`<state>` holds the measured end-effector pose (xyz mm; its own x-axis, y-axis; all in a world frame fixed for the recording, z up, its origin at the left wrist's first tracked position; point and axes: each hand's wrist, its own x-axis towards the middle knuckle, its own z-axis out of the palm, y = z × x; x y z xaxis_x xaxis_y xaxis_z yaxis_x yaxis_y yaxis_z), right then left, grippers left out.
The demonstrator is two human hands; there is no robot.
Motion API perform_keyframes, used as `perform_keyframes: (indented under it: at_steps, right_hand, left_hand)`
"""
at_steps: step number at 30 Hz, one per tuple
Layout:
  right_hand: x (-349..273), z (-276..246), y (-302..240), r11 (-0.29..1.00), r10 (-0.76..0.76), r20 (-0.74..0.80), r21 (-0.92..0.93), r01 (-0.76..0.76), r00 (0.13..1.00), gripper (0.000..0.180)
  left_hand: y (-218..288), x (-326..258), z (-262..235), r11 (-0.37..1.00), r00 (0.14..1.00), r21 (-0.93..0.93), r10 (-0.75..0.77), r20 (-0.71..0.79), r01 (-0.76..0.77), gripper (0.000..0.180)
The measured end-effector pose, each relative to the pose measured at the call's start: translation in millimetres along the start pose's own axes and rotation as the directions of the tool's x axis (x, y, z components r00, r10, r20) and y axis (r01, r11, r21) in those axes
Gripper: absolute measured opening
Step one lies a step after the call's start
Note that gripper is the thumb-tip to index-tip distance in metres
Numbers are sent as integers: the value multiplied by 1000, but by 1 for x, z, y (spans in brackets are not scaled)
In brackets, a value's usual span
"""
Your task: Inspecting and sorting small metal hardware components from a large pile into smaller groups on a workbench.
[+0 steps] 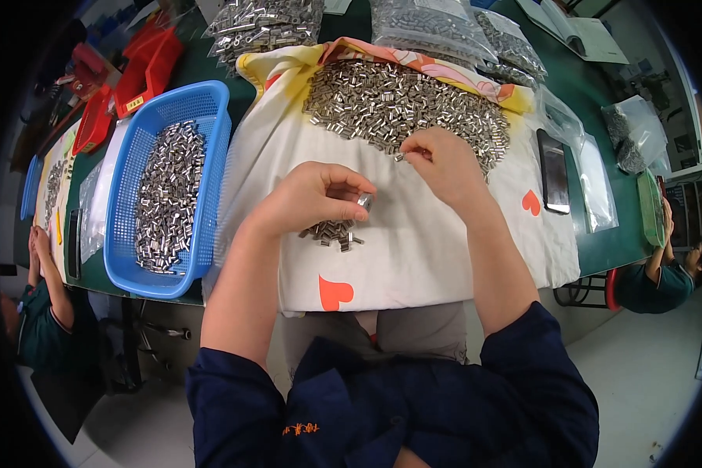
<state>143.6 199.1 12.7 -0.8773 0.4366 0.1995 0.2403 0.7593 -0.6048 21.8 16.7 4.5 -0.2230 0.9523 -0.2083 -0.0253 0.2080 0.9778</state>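
Note:
My left hand (313,195) is closed over the middle of a white cloth (413,265), thumb and fingers around a shiny metal piece (365,201); whether it is one piece or several I cannot tell. Just below that hand lies a small heap of short metal tubes (331,233), partly covered by it. My right hand (446,165) pinches a small metal tube (399,157) at the near edge of a large spread pile of such tubes (390,97). The cloth's yellow and pink border is folded up behind this pile.
At left stands a blue plastic basket (114,210) of metal tubes, with red bins (150,66) beyond. Filled clear bags (433,31) line the back. A phone (553,171) lies right of the cloth. Other people (654,285) sit at both sides.

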Motion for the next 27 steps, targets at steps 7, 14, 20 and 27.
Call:
perform_keyframes:
  at_steps: [7,14,20,27]
  right_hand:
    - [-3,13,0,952,-187,14,-242,185,982,11]
    - [-16,6,-36,888,-63,159,460,-17,985,7]
    - [-20,17,-34,932,-147,32,341,128,989,7]
    - [-20,21,-30,950,-197,-30,241,198,980,8]
  left_hand:
    - [-2,3,-7,997,999,-63,-33,-2,33,29]
    - [-4,7,-5,954,982,-281,59,-182,-109,32]
    - [-6,8,-4,961,984,-258,57,-167,-99,32]
    - [-8,8,-2,988,969,-128,51,-240,-84,30]
